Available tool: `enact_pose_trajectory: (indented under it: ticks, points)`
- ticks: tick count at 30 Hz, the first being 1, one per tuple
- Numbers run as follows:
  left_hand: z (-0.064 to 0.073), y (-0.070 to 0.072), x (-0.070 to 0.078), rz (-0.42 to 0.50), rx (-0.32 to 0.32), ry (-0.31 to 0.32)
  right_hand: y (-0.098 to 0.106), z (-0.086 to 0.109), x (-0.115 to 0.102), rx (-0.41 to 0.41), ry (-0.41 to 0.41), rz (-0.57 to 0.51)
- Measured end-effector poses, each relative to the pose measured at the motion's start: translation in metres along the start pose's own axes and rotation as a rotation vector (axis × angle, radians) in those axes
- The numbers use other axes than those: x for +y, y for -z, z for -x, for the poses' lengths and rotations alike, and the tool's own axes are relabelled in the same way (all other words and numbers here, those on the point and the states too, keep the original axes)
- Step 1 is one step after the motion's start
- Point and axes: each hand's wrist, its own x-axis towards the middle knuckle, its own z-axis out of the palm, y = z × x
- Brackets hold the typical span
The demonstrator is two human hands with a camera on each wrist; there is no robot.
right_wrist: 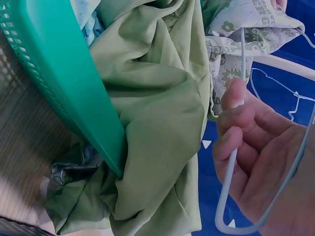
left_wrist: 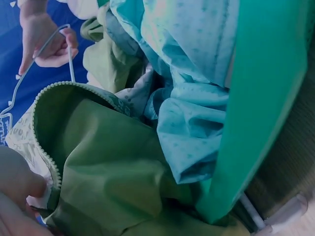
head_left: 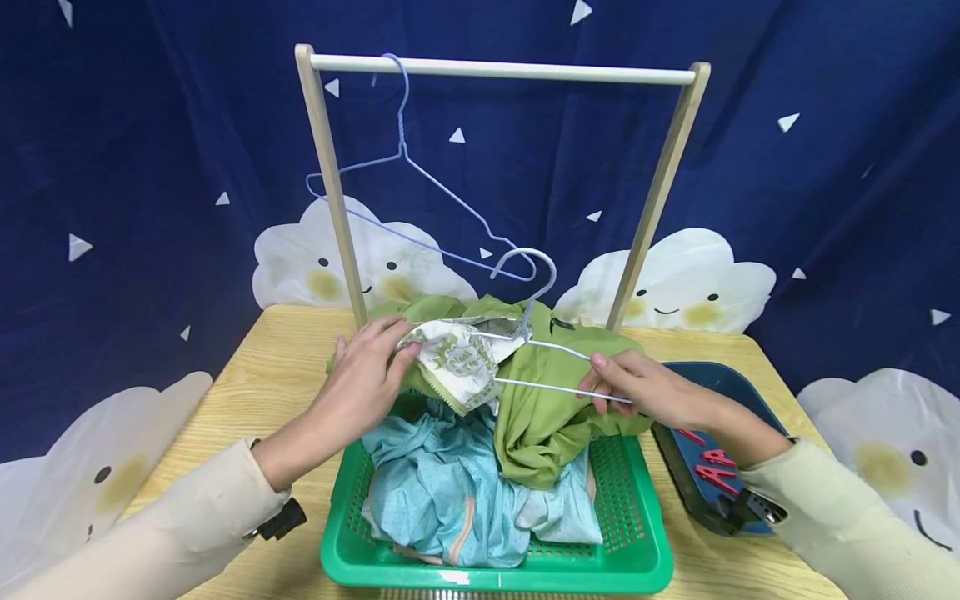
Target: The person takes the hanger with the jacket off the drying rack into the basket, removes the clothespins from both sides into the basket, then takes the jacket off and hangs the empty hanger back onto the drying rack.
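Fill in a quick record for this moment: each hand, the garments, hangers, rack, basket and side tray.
left hand: holds the green zippered jacket at its white printed lining
right hand: grips the white wire hanger
held hanger: one end disappears inside the lining
rack: blue wire hanger on the bar, no garment on it
green basket: holds a crumpled light-blue garment; jacket drapes above
dark blue tray: beside basket, red clothespins inside

Lining print: you could make out "ERG" on the white lining (head_left: 457, 358) above the green basket (head_left: 585, 581), in the right wrist view.
Other lettering there: too blurred for you.
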Motion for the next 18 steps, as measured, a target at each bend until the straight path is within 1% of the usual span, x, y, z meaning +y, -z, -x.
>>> enact_pose_trajectory:
  ticks: [5, 9, 12, 15, 18]
  points:
    - [0.001, 0.001, -0.004, 0.042, 0.016, -0.040, 0.003, 0.001, 0.002, -0.011, -0.012, -0.021]
    - [0.002, 0.003, -0.007, 0.059, 0.010, -0.042, 0.006, 0.002, 0.003, -0.014, -0.023, -0.029]
    - [0.003, 0.006, -0.008, 0.062, 0.004, -0.026, 0.009, 0.004, 0.003, -0.013, -0.031, -0.025]
    - [0.003, 0.009, -0.010, 0.068, -0.014, 0.009, 0.012, 0.006, 0.004, -0.010, -0.031, -0.017]
    - [0.003, 0.011, -0.014, 0.067, -0.033, 0.030, 0.015, 0.009, 0.005, -0.018, -0.019, -0.026]
